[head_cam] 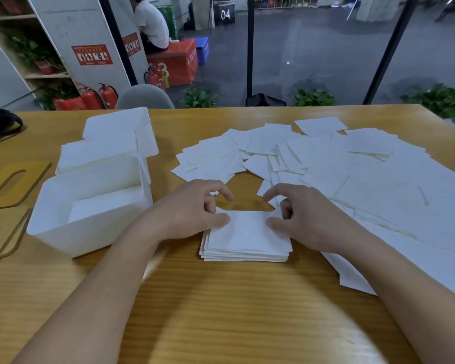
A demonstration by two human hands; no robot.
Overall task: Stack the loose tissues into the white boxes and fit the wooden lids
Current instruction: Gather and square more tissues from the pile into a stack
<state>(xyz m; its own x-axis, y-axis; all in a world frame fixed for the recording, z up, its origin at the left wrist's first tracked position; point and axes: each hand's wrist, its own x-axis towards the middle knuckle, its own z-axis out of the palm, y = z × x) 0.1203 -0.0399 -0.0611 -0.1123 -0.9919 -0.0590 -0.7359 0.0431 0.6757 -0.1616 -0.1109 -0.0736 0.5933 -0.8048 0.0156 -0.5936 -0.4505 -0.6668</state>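
Lids (9, 183): wooden, cut off at the left edge. Left hand (195, 208) and right hand (297, 214): fingers curled, thumbs pressing the stack (244, 241) from either side. Stack: white, squared, on the table (221, 298) beside the box (90, 206). Loose tissues (352, 164): spread beyond and to the right.

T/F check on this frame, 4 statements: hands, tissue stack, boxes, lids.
1. Both hands rest on the tissue stack. True: left hand and right hand sit on its two sides.
2. The stack lies inside the nearest white box. False: it lies on the table, right of the box.
3. The wooden lids are fitted on the boxes. False: they lie on the table, left of the boxes.
4. Loose tissues cover the table beyond the hands. True.
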